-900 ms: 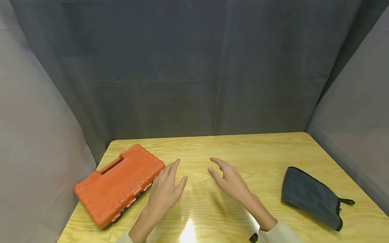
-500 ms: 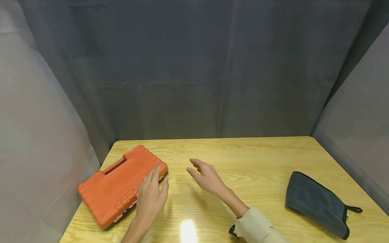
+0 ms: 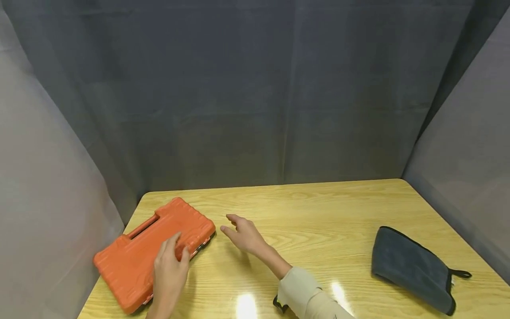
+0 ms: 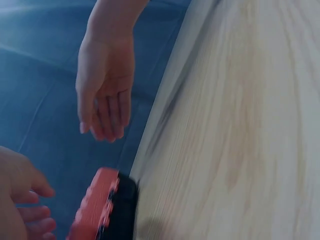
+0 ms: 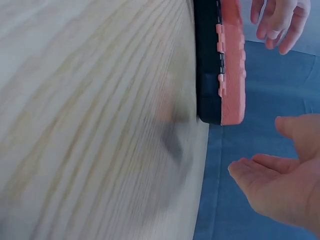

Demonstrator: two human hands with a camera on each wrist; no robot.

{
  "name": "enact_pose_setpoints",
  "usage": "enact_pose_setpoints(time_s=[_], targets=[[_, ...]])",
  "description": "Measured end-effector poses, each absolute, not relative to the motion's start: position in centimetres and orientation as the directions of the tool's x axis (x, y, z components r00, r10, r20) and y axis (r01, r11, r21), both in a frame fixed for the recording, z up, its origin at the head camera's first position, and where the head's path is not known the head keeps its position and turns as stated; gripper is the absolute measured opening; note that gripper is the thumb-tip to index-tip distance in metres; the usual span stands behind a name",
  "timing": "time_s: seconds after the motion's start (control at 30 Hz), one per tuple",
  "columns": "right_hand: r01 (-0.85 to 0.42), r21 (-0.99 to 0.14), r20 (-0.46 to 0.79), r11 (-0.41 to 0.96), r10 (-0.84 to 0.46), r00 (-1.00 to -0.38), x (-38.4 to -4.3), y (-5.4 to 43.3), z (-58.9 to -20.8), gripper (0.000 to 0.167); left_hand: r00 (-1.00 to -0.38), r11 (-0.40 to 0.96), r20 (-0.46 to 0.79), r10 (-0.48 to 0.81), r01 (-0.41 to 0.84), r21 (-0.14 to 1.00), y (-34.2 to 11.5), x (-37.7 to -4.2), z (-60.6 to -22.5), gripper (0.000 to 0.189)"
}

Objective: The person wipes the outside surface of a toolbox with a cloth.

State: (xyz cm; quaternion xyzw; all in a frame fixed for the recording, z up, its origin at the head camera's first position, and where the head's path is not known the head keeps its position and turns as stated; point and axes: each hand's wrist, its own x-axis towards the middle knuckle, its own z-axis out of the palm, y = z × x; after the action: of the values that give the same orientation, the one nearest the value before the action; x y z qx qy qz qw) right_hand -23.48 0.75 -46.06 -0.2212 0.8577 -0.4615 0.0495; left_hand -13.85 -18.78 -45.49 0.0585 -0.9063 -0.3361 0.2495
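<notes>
An orange plastic carrying case point(image 3: 143, 248) with a black lower half lies slanted at the table's left, its handle toward the back left. My left hand point(image 3: 169, 270) hovers over the case's front edge, fingers loosely bent and holding nothing. Just off the case's right end is my right hand point(image 3: 245, 235), relaxed and with nothing in it. In the left wrist view the case point(image 4: 95, 210) shows its latched side, below the right hand point(image 4: 107, 95). The right wrist view has the case point(image 5: 232, 75) between both hands, standing apart from the right hand point(image 5: 280, 175).
A dark grey folded cloth pouch point(image 3: 412, 268) with black edging and a loop lies at the right of the wooden table point(image 3: 318, 221). Grey cloth point(image 3: 255, 97) hangs behind the table and along both sides.
Both hands have moved left toward the case; the left now overlaps its front part, the right has come near its right end. The case and pouch stay put.
</notes>
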Motion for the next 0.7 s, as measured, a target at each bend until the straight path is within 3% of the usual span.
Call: enact_pose_setpoints(time_s=[0.13, 0.4, 0.7], targets=[[-0.319, -0.804, 0.089, 0.502, -0.429, -0.899, -23.7, -0.4, -46.3, 0.055, -0.889, 0.750, 0.310, -0.337, -0.054, 0.660, -20.6, -13.3, -45.4, 0.044], [-0.311, -0.816, 0.052, 0.486, -0.475, -0.879, -23.9, -1.7, -46.3, 0.056, -0.835, 0.760, 0.270, -0.479, -0.242, 0.603, -24.4, -11.8, -45.9, 0.064], [-0.319, -0.826, 0.045, 0.465, -0.508, -0.860, -23.9, -2.9, -46.1, 0.048, -0.787, 0.559, 0.010, -0.617, -0.430, 0.709, -27.5, -10.8, -46.1, 0.096]])
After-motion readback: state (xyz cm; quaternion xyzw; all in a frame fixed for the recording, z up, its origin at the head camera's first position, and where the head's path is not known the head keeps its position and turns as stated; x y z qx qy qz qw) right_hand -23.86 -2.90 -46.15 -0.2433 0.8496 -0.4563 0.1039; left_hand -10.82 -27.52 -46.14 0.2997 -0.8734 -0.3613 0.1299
